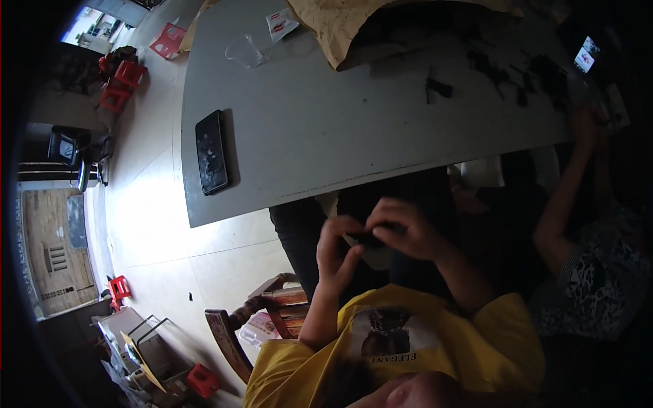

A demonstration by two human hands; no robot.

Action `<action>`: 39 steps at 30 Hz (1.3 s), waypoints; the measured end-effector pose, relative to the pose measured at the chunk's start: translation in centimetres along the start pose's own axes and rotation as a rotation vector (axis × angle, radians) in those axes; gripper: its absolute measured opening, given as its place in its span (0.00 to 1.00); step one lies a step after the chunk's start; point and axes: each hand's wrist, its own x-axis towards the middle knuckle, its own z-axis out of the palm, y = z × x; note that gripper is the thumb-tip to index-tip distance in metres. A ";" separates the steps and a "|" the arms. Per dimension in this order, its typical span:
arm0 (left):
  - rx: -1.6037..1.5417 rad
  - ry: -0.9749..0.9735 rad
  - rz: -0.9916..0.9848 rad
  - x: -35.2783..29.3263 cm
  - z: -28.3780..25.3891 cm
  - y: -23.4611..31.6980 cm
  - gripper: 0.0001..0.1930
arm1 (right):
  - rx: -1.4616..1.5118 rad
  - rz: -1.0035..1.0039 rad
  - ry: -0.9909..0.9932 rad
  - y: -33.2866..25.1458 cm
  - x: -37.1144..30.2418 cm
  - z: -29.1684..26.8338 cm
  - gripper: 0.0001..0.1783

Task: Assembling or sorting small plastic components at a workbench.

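Just off the near edge of the table, above my lap, my left hand [337, 253] and my right hand [407, 228] meet with curled fingers. Between them is a small black piece [368, 239], gripped from both sides; dim light and the fingers hide most of its shape. On the grey table [292, 136] ahead, several similar dark pieces [439, 87] are scattered toward the far right. A black phone [212, 151] lies face up at the table's left side.
Brown paper [340, 34], a clear plastic cup [245, 52] and a white packet [281, 24] lie at the table's far side. To my right sits a person with a patterned sleeve [598, 285], hands at the table edge. A wooden chair [272, 306] is beside me; red stools [122, 78] stand left.
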 end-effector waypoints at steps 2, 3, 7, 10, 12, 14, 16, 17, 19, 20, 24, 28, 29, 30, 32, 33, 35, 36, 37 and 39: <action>-0.087 -0.074 -0.087 -0.3 -0.2 0.2 0.17 | 0.256 0.193 -0.030 0.0 -1.6 1.1 0.05; -0.138 -0.054 -0.129 -0.5 -0.2 0.5 0.17 | 0.249 0.200 -0.020 -0.4 -1.9 1.4 0.05; -0.302 -0.149 -0.282 -1.6 -0.7 -0.2 0.20 | 0.403 0.326 0.049 -0.6 -3.1 2.7 0.07; -0.396 -0.179 -0.425 -2.0 -0.5 0.1 0.19 | 0.445 0.334 0.013 -0.3 -4.1 3.4 0.06; -0.392 -0.189 -0.452 -2.1 -0.4 0.4 0.18 | 0.556 0.434 0.007 -0.9 -4.5 3.1 0.05; -0.417 -0.194 -0.474 -2.0 -0.3 0.6 0.15 | 0.669 0.531 -0.002 -1.0 -4.8 2.9 0.05; -0.424 -0.213 -0.502 -2.0 -0.2 0.9 0.14 | 0.441 0.318 0.070 -0.7 -5.0 3.3 0.04; -0.432 -0.220 -0.528 -2.0 -0.1 0.9 0.13 | 0.441 0.318 0.080 -0.7 -5.1 3.4 0.04; -0.399 -0.179 -0.516 -2.1 0.6 0.9 0.12 | 0.108 0.136 0.190 -0.7 -5.2 3.6 0.04; -0.367 -0.128 -0.501 -2.1 1.1 0.9 0.11 | 0.107 0.137 0.198 -0.8 -5.1 3.8 0.04; -0.357 -0.039 -0.516 -3.0 1.8 0.2 0.08 | -0.029 0.091 0.355 -0.8 -5.4 5.5 0.05; -0.495 -0.024 -0.452 -3.5 2.3 -0.4 0.05 | -0.228 0.003 0.395 -1.4 -5.9 6.0 0.06; -0.499 -0.021 -0.429 -3.6 2.5 -0.5 0.05 | -0.268 0.020 0.389 -1.5 -6.0 6.0 0.06; -0.513 0.001 -0.442 -3.5 2.8 -0.4 0.05 | -0.275 0.013 0.390 -1.4 -6.0 5.8 0.06; -0.513 0.008 -0.441 -3.7 2.8 -0.6 0.05 | -0.242 0.020 0.364 -1.2 -6.0 5.5 0.05; -0.509 0.018 -0.449 -3.9 2.7 -0.6 0.05 | -0.259 0.011 0.367 -1.3 -6.0 5.6 0.05; -0.435 0.007 -0.512 -3.5 2.3 -0.3 0.08 | -0.019 0.104 0.392 -0.7 -5.9 5.6 0.04; -0.415 -0.065 -0.522 -3.2 1.8 0.2 0.09 | -0.058 0.095 0.448 0.4 -5.9 5.9 0.05; -0.391 -0.135 -0.534 -2.9 1.4 0.7 0.10 | -0.086 0.082 0.455 0.4 -5.8 5.1 0.05; -0.317 -0.225 -0.376 -2.5 1.4 1.4 0.18 | 0.492 0.473 0.348 0.0 -5.7 3.7 0.09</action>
